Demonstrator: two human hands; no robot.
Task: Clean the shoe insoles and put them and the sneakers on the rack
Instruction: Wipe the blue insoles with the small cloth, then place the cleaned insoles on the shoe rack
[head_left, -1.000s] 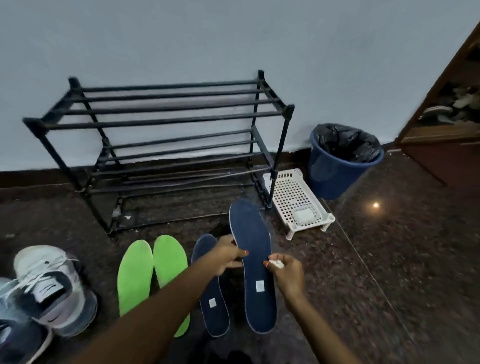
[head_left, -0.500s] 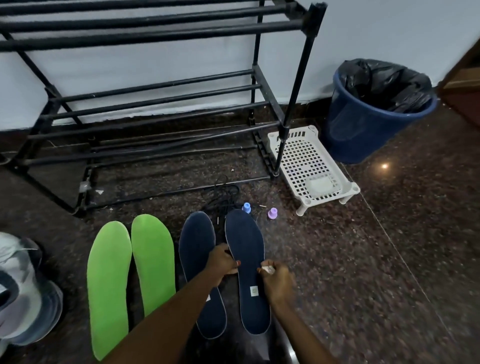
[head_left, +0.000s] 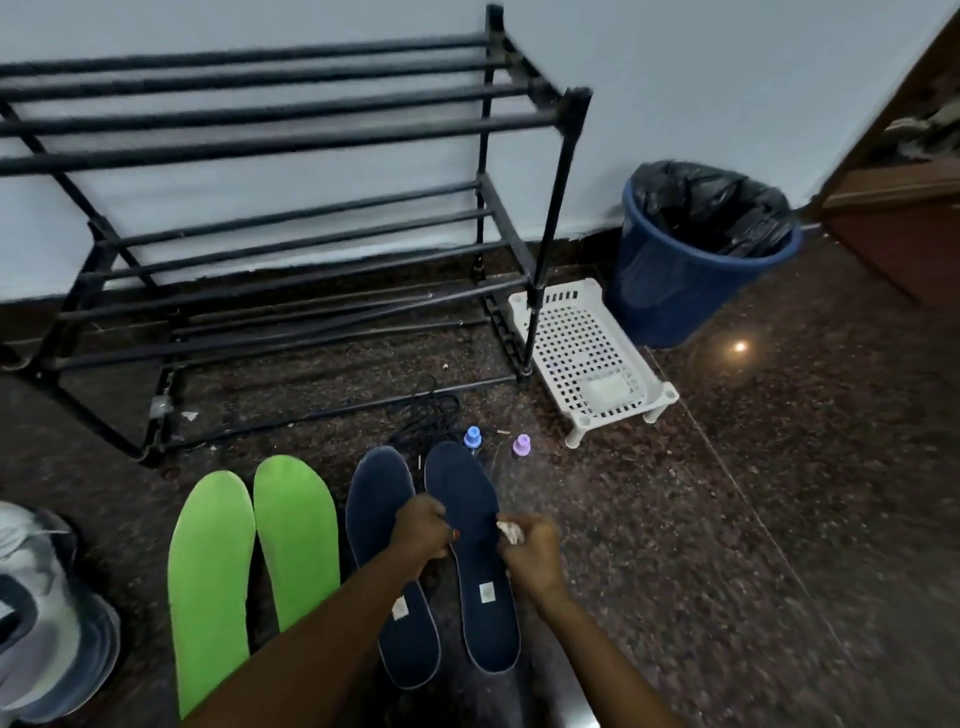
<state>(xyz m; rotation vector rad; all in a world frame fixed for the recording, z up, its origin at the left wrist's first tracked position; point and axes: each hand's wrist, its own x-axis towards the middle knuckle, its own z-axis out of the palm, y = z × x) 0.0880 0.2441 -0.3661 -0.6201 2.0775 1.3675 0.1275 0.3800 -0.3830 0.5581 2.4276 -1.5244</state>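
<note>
Left hand (head_left: 423, 530), fingers curled, pinches the 9 o'clock edge of the navy insole (head_left: 470, 483), which lies flat on the floor. Right hand (head_left: 532, 553), at its 3 o'clock edge, clutches a white wipe (head_left: 511, 531). Advised: pin the insole firmly and rub along its length. Rack (head_left: 291, 119) stands beyond, at 12 o'clock.

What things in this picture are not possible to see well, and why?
Head view:
- sneaker: cut off by the left edge.
- white wad: mostly covered by right hand fingers; material unclear.
- label on right navy insole: too small to read.
- left navy insole: middle hidden by the left hand and forearm.
- blue bin: contents hidden by its black liner.
</note>
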